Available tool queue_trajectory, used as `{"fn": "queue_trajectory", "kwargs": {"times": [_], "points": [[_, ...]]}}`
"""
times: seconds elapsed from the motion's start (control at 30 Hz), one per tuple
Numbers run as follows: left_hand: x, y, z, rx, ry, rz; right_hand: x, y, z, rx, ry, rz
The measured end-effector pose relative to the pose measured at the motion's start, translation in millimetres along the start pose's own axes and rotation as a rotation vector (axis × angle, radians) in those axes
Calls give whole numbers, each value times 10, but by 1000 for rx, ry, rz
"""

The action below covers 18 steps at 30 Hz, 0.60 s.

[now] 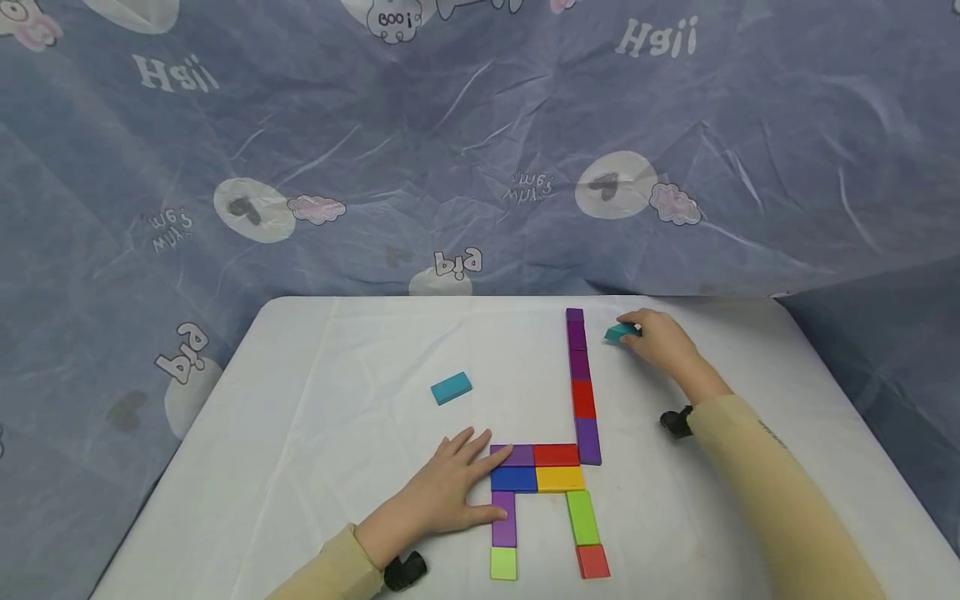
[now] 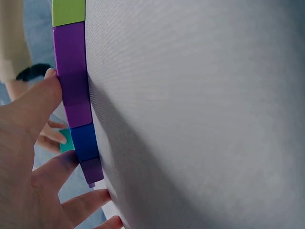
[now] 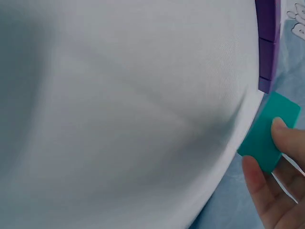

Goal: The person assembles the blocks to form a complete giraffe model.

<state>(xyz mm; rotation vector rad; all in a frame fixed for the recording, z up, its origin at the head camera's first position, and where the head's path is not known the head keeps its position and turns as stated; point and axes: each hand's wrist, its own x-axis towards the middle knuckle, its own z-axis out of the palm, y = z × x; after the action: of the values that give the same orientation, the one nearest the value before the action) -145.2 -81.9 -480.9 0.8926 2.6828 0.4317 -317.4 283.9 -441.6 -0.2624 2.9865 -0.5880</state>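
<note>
My right hand (image 1: 663, 346) pinches a teal rectangular block (image 3: 262, 138) between thumb and fingers, just right of the top of a column of purple and red blocks (image 1: 583, 400). Fingers spread, my left hand (image 1: 442, 492) rests at the left side of the block figure. Its thumb touches an upright purple block (image 2: 71, 71), and its index finger lies by the blue block (image 2: 86, 143) and the purple block (image 1: 517, 455) above that. Beside these are a red block (image 1: 557, 455) and a yellow block (image 1: 560, 479) in two joined rows.
A loose blue-teal block (image 1: 452, 388) lies on the white table (image 1: 360, 375), left of the column. Two legs extend below the rows, ending in a light green block (image 1: 503, 563) and a red block (image 1: 593, 562). Patterned blue-grey cloth (image 1: 480, 125) hangs behind the table.
</note>
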Motion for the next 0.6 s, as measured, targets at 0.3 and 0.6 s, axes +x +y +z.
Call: {"fn": "queue_trajectory", "kwargs": {"times": [0.3,0.6], "points": [[8,1,10,13,4,1,254,-89,76,-29,77,6],[-7,2,-2,13,5,-3,395,-145,216,-34,126,39]]}}
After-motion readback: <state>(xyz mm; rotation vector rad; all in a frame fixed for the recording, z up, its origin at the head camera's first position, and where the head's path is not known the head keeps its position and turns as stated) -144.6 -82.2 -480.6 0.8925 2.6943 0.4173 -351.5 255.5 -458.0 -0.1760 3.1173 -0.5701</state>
